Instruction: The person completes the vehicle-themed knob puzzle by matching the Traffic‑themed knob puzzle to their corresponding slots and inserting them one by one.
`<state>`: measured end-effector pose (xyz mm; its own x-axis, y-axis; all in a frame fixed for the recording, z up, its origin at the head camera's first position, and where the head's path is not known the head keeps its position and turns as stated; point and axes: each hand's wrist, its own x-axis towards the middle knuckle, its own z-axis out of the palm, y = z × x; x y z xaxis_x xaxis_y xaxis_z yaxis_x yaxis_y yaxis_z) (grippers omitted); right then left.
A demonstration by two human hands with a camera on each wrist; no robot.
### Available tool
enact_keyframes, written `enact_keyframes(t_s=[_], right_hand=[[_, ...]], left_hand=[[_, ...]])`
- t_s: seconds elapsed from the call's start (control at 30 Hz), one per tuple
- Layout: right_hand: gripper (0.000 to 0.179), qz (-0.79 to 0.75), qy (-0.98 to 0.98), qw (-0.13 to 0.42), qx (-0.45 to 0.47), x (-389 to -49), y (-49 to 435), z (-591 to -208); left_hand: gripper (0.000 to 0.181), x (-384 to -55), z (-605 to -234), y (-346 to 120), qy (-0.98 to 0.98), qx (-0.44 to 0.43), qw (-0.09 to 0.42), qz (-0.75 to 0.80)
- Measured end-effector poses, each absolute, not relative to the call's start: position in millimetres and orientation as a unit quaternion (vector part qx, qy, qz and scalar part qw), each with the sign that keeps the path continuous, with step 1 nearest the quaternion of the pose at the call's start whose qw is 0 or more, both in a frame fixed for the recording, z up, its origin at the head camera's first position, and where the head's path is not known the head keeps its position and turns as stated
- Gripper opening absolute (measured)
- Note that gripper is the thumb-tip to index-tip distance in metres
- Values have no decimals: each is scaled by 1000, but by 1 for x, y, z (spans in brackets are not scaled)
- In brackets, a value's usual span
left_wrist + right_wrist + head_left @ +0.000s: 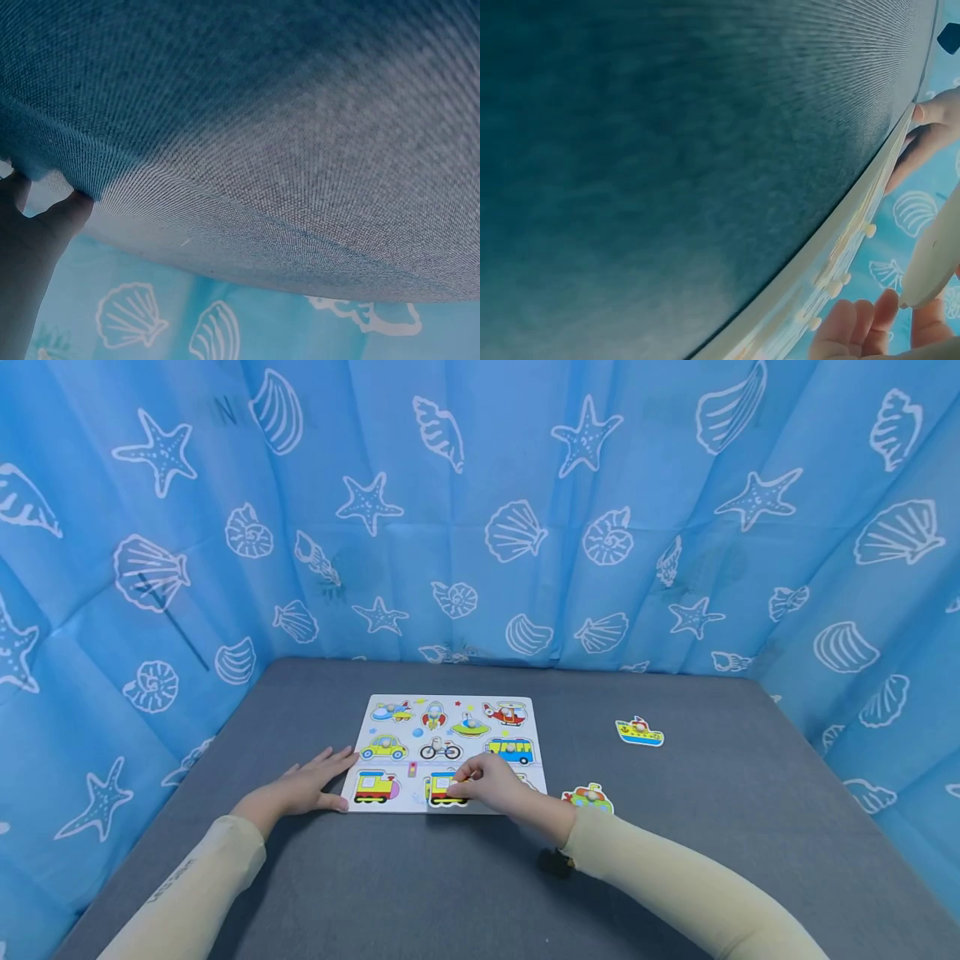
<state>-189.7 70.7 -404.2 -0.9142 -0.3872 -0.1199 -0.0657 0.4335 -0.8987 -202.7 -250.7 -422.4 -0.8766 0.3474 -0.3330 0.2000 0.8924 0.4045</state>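
Note:
A white wooden puzzle board [459, 703] with vehicle pictures lies on the grey table. My left hand [300, 787] rests beside its left edge, fingers spread and fingertips at the edge; part of it shows in the left wrist view. My right hand [491, 785] pinches a yellow, red and blue train piece [442, 789] over the middle of the bottom row, its fingers covering the piece's right side. A matching train picture [372, 787] is at the bottom left corner of the board. Bottom-right pictures are partly hidden by the right hand.
Right of the board lie a boat piece [640, 732] and, close to my right wrist, a green submarine piece [588, 797], partly hidden by the sleeve. A small dark object [556, 862] shows under the right sleeve. A blue shell-print curtain [480, 635] hangs behind the table.

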Motion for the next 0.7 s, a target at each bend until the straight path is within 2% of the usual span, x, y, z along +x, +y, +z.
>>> enact_keyframes(t_s=[0.7], right_hand=[[14,-472,856,154,-143,-193,29,-403]], left_hand=[[100,-203,-421,-249,951,142,210,175]])
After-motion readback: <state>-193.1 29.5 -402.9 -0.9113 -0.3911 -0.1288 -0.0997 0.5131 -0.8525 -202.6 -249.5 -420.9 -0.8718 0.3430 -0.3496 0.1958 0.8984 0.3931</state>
